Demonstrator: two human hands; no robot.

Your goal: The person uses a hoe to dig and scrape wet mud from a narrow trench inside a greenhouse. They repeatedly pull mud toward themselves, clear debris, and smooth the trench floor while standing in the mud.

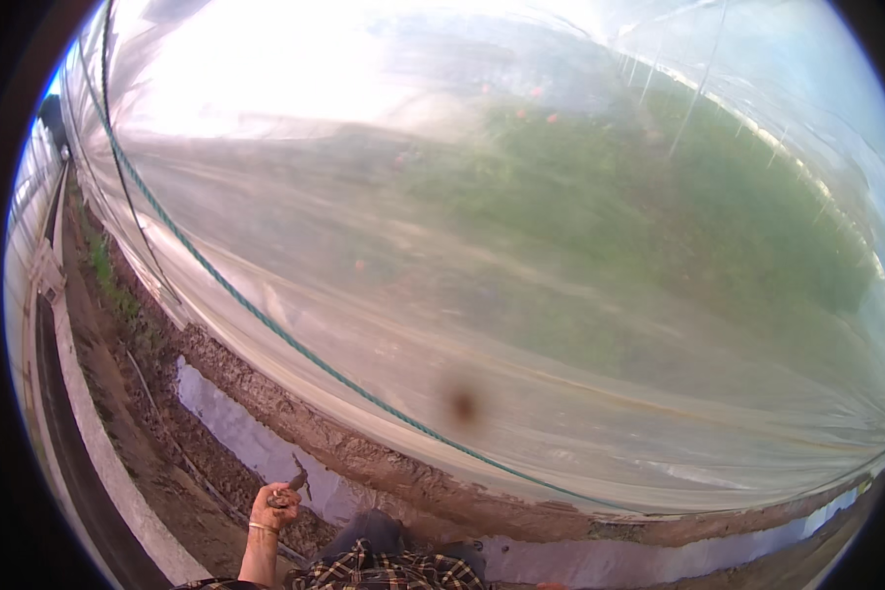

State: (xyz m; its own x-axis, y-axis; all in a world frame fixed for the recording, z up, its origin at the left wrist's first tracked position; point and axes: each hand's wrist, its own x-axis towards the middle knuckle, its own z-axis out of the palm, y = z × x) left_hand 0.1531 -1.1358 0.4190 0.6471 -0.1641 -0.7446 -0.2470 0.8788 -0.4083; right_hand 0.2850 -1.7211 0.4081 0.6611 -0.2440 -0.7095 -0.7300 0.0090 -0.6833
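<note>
My left hand (274, 504), muddy and with a band at the wrist, is raised beside my body at the bottom of the view. Its fingers are closed around a small dark muddy object (297, 481), which sticks out past them; its kind is unclear. Behind it lies a water-filled ditch (243, 435) between banks of brown soil. My right hand is out of view.
A translucent plastic greenhouse sheet (383, 310) rises in front of me, with blurred green plants behind it. A green rope (265, 317) runs slantwise across it. At left, a concrete kerb (103, 464) borders the soil, which bears a thin pipe or stick (184, 453).
</note>
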